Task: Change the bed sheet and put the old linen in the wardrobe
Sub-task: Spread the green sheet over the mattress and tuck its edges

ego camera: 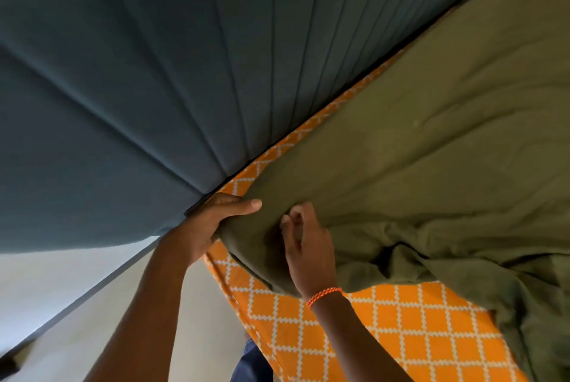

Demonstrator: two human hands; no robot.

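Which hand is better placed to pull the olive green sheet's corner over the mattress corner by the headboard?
The left hand, probably: it grips the olive green sheet corner beside the blue padded headboard. The right hand pinches the sheet further in.

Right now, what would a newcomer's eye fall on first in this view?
Probably the bright orange sheet with a white lattice pattern, bare along the bottom and the bed's edge. Over it lies a rumpled olive-green sheet, whose corner the left hand and right hand hold at centre. A ribbed grey-blue padded headboard fills the upper left.
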